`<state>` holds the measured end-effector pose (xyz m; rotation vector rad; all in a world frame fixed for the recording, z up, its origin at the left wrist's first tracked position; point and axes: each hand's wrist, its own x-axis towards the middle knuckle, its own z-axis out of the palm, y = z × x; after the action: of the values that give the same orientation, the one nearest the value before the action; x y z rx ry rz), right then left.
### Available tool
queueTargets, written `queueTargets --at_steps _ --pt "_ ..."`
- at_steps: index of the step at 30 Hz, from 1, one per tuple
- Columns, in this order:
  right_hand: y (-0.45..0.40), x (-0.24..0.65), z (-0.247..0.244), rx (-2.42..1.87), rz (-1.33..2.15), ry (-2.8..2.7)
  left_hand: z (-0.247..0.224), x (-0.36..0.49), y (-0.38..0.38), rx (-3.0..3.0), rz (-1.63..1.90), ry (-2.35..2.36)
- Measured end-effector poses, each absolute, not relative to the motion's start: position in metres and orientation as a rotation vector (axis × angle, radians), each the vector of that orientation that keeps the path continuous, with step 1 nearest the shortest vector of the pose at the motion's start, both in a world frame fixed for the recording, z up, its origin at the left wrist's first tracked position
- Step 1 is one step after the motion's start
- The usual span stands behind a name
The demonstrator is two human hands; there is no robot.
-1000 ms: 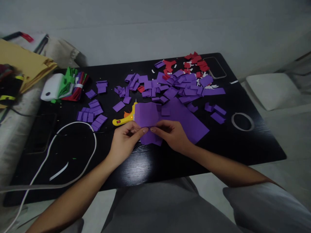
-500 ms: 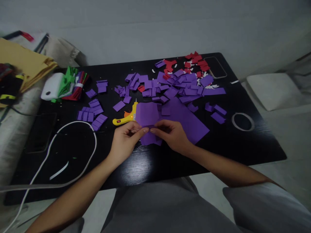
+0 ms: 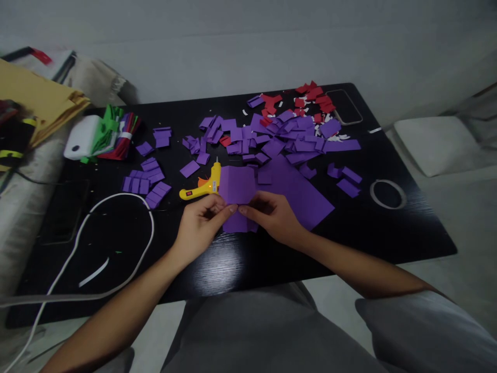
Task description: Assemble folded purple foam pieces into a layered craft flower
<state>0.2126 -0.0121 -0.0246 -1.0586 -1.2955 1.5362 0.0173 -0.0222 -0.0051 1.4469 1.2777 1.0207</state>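
Observation:
A creased purple paper (image 3: 238, 185) is held between both hands over the dark table. My left hand (image 3: 202, 220) pinches its left part, thumb and fingers pressed together. From the other side my right hand (image 3: 274, 215) grips the same paper, its thumb tip close to the left thumb. Part of the paper hangs below the thumbs. Just left of it lies a yellow glue gun (image 3: 204, 186) with an orange trigger. A larger purple sheet (image 3: 297, 194) lies flat beside and beyond my right hand.
Purple folded pieces (image 3: 298, 134) and red scraps (image 3: 314, 96) are heaped at the back. Smaller purple pieces (image 3: 135, 184) lie at left, near a looped white cable (image 3: 152, 228). A tape-like ring (image 3: 388, 194) sits at right. The black table (image 3: 349, 238) has its front edge near my body.
The held purple paper has shifted slightly to the right and looks flatter, uncovering a little more of the glue gun. Both hands remain in nearly the same place.

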Motion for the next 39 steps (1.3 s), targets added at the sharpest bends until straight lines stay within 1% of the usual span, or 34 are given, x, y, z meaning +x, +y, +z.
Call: queueTargets --at_steps 12,18,27,39 --pt "-0.0145 0.2117 -0.0206 -1.059 1.409 -1.359 -0.0040 0.0191 -0.0233 1.466 1.015 1.281" --pt "-0.0125 0.2133 -0.0226 -1.093 1.429 -1.317 -0.0024 0.0149 -0.0211 1.508 1.001 1.307" --pt "-0.0098 0.2134 -0.0245 -1.086 1.443 -1.304 -0.0048 0.0143 -0.0187 1.382 0.983 1.275" --pt "-0.0100 0.2146 -0.0234 -1.126 1.455 -1.314 -0.0004 0.0130 -0.0186 1.510 0.978 1.272"
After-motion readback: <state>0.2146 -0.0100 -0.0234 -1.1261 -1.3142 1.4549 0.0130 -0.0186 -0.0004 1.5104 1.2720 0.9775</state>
